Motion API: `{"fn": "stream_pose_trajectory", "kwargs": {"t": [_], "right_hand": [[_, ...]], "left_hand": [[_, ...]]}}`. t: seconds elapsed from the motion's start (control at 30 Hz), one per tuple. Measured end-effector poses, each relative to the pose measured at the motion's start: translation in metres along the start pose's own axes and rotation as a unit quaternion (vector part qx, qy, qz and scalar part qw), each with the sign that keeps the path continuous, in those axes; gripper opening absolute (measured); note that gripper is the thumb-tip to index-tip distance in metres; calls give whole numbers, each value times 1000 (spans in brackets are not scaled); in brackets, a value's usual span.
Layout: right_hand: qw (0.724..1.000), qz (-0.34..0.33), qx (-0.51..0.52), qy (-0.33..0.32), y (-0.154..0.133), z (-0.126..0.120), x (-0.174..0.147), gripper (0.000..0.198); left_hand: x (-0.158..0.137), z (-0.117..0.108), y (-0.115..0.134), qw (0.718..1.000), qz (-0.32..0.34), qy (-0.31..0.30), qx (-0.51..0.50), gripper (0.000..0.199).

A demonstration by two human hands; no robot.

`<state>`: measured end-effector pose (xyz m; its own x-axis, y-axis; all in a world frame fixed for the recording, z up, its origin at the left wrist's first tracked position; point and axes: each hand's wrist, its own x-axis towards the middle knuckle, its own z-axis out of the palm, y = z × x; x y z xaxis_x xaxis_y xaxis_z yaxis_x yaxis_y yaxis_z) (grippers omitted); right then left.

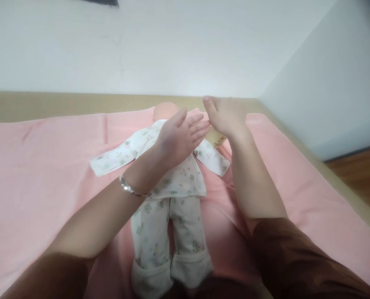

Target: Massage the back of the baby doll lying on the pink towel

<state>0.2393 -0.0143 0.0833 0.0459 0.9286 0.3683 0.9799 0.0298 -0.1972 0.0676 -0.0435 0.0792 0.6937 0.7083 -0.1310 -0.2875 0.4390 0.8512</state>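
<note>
Doll: the baby doll (172, 182) lies on its back in the middle of the pink sheet (41, 166), head (164, 110) toward the far wall, legs pointing back at the person.
Clothing: a white printed 2-piece suit; 1 sleeve (113, 160) lies flat out to the left, the other (212, 160) toward the right, both trouser legs straight and side by side.
Left hand: the left hand (180, 137) is open, fingers straight and together, held over the doll's chest and neck; whether it touches the cloth I cannot tell.
Right hand: the right hand (225, 114) is also open, palm turned down, beside the doll's head; its fingertips meet those of the left.
Grip: neither hand is closed on anything.
Wrist: a metal bracelet (128, 189) on the left arm; a dark brown sleeve (297, 257) on the right.
Step in hand: by my reading, work at the doll's collar or head end, hands poised, not grasping.
Next move calls for: a light touch at the neckline, 1 hand steadying the head while the other handles the cloth.
Surroundings: a wooden edge (63, 101) behind the sheet, white walls (172, 45), wood floor (359, 178) at right.
</note>
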Motion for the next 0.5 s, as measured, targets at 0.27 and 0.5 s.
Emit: {"fn": "stream_pose_trajectory", "kwargs": {"t": [0.27,0.5], "right_hand": [[999,17,2,41,2,8,1,74],[999,5,-11,40,0,4,-7,61]], "left_hand": [[-48,-24,12,982,32,103,153,64],[-75,-14,24,995,-1,88,39,51]]}}
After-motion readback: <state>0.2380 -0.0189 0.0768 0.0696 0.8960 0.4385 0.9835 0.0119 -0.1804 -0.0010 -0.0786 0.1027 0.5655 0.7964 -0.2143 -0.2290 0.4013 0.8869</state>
